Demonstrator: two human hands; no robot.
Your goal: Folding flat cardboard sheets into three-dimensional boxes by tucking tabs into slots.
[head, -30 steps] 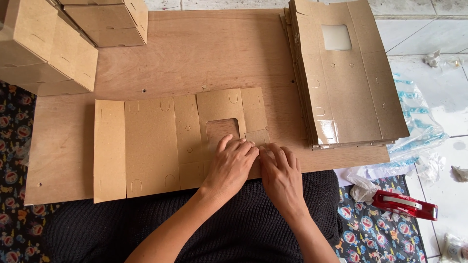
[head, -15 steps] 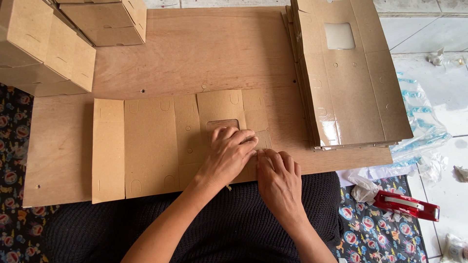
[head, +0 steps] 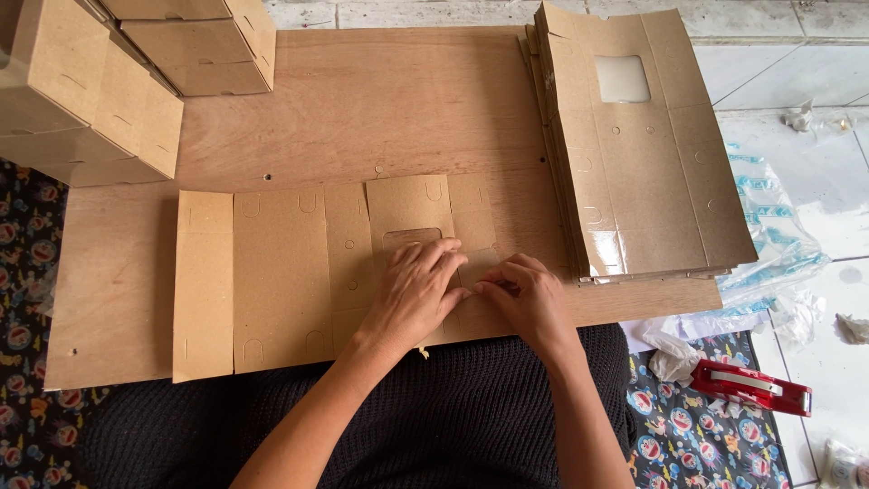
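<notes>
The left hand (head: 412, 290) lies flat, palm down, with its fingers spread and pressing on the unfolded cardboard box blank (head: 281, 272); its grip is open and closes on nothing. The fingertips rest just below the rectangular window cut-out (head: 412, 237) in the blank's folded-over panel. The right hand (head: 529, 299) sits just beside the left, the two nearly touching at the fingertips. Its fingers are curled down onto the blank's right edge, and it seems to pinch a small flap there, though the fingers hide the contact, so it cannot be told whether its grip is closed on anything.

The blank lies flat on the wooden board (head: 362, 100) that serves as a table across the person's lap, stretching from the hands away to the left, so most of it is to the left of both hands.

A stack of flat box blanks (head: 643, 172) with a clear window lies at the board's right end, near the right hand but apart from it. Folded cardboard boxes (head: 109, 81) stand at the far left corner. A red tape dispenser (head: 751, 388) lies on the patterned mat, well apart to the right.
</notes>
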